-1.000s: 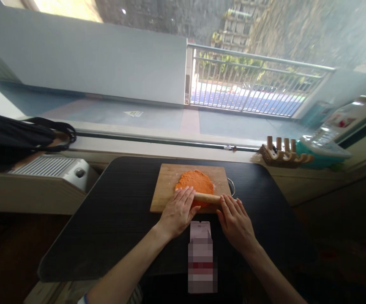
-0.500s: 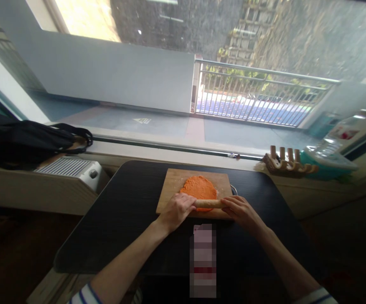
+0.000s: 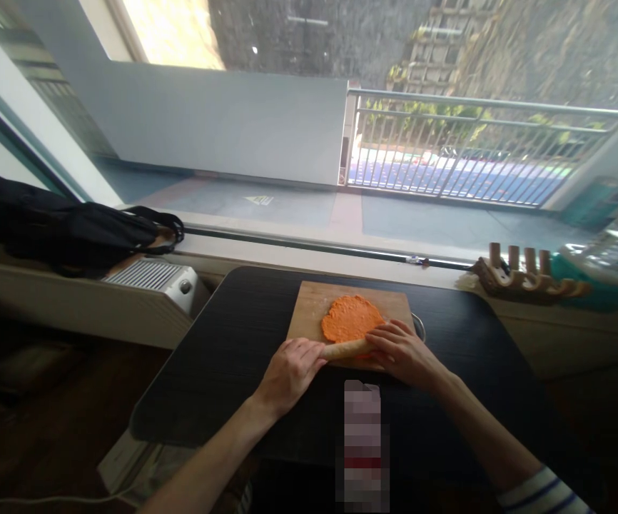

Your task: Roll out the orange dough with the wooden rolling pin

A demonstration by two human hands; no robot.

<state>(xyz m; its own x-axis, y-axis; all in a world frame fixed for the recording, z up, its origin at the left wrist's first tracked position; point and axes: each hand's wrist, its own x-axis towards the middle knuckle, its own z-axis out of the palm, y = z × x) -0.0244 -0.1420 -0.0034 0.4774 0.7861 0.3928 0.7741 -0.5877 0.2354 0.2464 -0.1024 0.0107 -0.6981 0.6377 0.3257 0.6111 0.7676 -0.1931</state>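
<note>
A flat, roughly round sheet of orange dough [image 3: 350, 319] lies on a wooden cutting board [image 3: 305, 310]. Across its near edge rests a pale wooden rolling pin [image 3: 345, 349], tilted with its right end farther from me. My left hand [image 3: 294, 365] is closed on the left end of the pin, at the board's near-left edge. Over the right end, my right hand [image 3: 402, 350] is closed, its fingers reaching close to the dough's right side. Both ends of the pin are hidden under my hands.
The board sits on a black table [image 3: 223, 343]. A metal handle [image 3: 419, 327] sticks out at the board's right. On the sill stand a wooden rack [image 3: 528, 275] and a teal container [image 3: 603, 282]. A black bag [image 3: 89, 232] lies at left, by a white radiator [image 3: 167, 282]. A blurred patch covers something in front.
The view has shifted, so things appear farther right. The rolling pin has gone from nearly level to slanted, and its left end has come nearer to me, exposing more dough.
</note>
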